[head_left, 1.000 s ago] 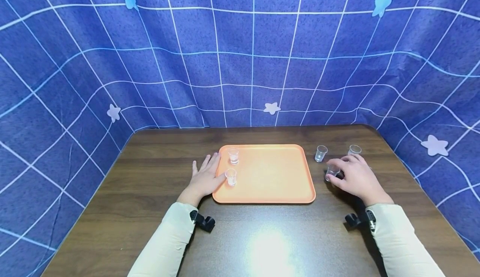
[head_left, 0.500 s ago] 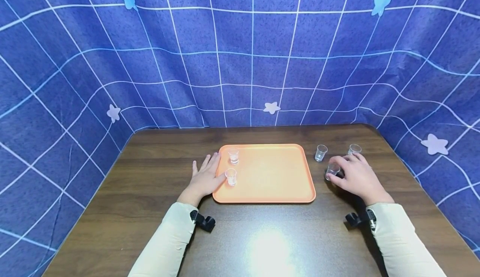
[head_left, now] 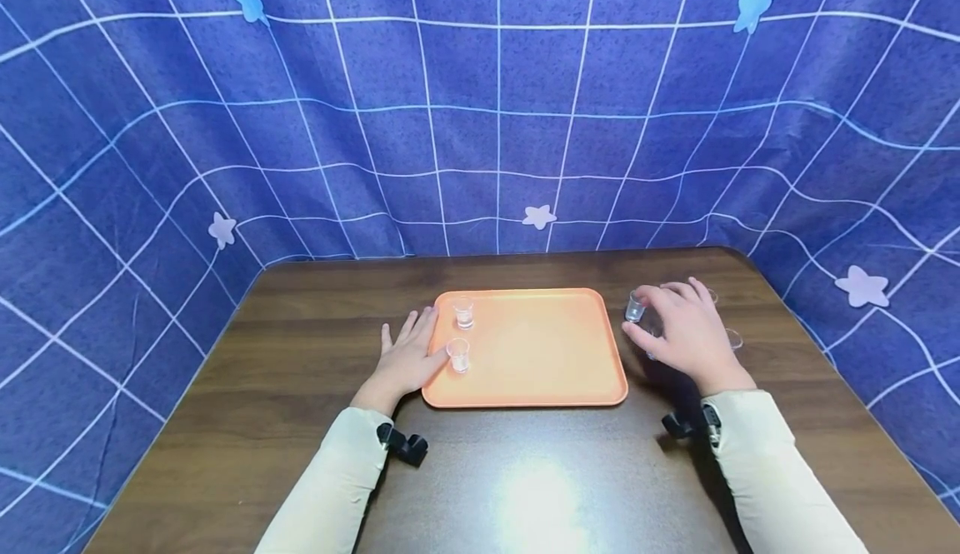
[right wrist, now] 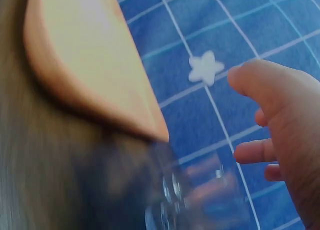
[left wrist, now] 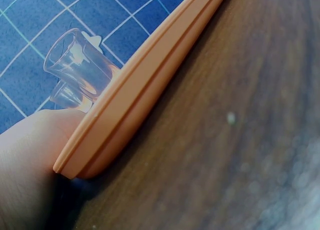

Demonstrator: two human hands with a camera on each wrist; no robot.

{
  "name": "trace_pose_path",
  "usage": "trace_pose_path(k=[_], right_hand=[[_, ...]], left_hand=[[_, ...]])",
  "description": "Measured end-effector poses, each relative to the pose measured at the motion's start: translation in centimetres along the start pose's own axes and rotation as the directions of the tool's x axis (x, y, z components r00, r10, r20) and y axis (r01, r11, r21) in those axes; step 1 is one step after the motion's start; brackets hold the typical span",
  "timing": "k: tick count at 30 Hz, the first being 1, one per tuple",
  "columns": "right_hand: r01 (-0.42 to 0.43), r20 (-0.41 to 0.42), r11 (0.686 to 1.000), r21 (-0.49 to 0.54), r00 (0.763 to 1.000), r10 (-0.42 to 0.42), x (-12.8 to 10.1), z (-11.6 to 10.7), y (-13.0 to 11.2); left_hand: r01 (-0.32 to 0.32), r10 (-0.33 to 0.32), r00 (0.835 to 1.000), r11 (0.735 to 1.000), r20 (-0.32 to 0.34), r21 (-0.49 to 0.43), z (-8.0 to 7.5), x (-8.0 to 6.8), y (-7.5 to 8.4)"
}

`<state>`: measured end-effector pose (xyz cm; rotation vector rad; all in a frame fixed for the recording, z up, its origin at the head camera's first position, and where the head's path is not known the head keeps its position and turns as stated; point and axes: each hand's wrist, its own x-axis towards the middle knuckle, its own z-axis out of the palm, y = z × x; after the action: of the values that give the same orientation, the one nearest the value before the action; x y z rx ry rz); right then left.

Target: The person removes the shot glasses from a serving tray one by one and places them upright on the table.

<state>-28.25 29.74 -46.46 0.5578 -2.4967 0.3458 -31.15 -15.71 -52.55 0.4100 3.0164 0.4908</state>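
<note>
My left hand (head_left: 405, 366) lies with spread fingers along the left edge of the orange tray (head_left: 540, 346), thumb over the rim. Beside that thumb stands a small clear shot glass (head_left: 458, 356); another shot glass (head_left: 464, 314) stands behind it on the tray. To the right of the tray, my right hand (head_left: 690, 341) hovers with thumb and fingers apart near a shot glass (head_left: 634, 308). In the right wrist view nothing lies between its thumb and fingers, and blurred glasses (right wrist: 200, 200) show below. A nearer glass is mostly hidden behind the thumb.
Rims of two more glasses show beyond the right hand, one a shot glass (head_left: 733, 338) at its right side. The wooden table (head_left: 300, 354) ends at a blue grid-patterned curtain (head_left: 465, 137) at the back and both sides.
My right hand has left the nearer glass and moved left and forward toward the glass closest to the tray. My left hand stays on the tray edge.
</note>
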Motion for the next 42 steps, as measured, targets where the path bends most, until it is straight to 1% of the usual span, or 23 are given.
trace_pose_path(k=[5,9,11,15,18,22,24,26,29,31,37,39,42], right_hand=[[0.016,-0.009,1.0,0.023,1.0,-0.016,2.0,1.3,-2.2],[0.029,-0.014,0.998,0.061,1.0,-0.028,3.5,2.7,-3.9],[0.024,-0.004,0.995,0.092,1.0,-0.024,4.2,3.5,-4.9],[-0.023,0.044,0.985,0.171,0.999,0.016,5.5,5.0,-6.9],[-0.08,0.081,0.966,0.244,0.995,0.062,6.4,6.1,-8.6],[-0.166,0.123,0.923,0.347,0.984,0.131,7.5,7.6,-10.8],[-0.211,0.152,0.892,0.399,0.975,0.163,7.9,8.4,-11.8],[-0.253,0.189,0.853,0.457,0.965,0.184,8.3,9.1,-12.8],[-0.312,0.241,0.798,0.515,0.947,0.214,8.6,10.3,-14.0],[-0.342,0.268,0.77,0.538,0.936,0.229,8.7,11.0,-14.8],[-0.381,0.299,0.706,0.597,0.922,0.245,9.0,12.5,-16.6],[-0.397,0.305,0.69,0.605,0.916,0.26,9.1,12.7,-17.3],[-0.437,0.317,0.675,0.594,0.899,0.303,9.3,12.9,-18.4]], left_hand=[[-0.002,0.002,1.0,1.0,-0.009,0.004,-0.1,-0.1,0.1],[-0.005,0.005,1.0,1.0,-0.011,0.002,0.0,0.0,0.0],[-0.01,0.01,1.0,1.0,-0.01,-0.009,0.1,0.0,-0.1],[-0.011,0.011,1.0,1.0,-0.012,-0.009,0.2,-0.1,-0.1],[-0.017,0.017,1.0,1.0,-0.015,-0.006,0.1,-0.1,0.0],[-0.03,0.03,0.999,1.0,-0.023,-0.002,-0.2,-0.2,-0.2],[-0.02,0.021,0.999,1.0,-0.032,0.018,-0.2,-0.3,-0.5],[-0.01,0.012,0.999,0.999,-0.039,0.037,-0.2,-0.4,-1.0],[0.008,-0.006,0.999,0.998,-0.034,0.058,0.0,-0.5,-1.6],[0.007,-0.006,0.999,0.998,-0.032,0.055,0.1,-0.6,-1.8],[0.007,-0.004,0.999,0.998,-0.049,0.062,0.2,-0.6,-1.9],[0.007,-0.004,0.999,0.998,-0.054,0.065,0.1,-0.6,-1.8],[0.011,-0.007,0.998,0.998,-0.058,0.069,-0.2,-0.6,-1.6]])
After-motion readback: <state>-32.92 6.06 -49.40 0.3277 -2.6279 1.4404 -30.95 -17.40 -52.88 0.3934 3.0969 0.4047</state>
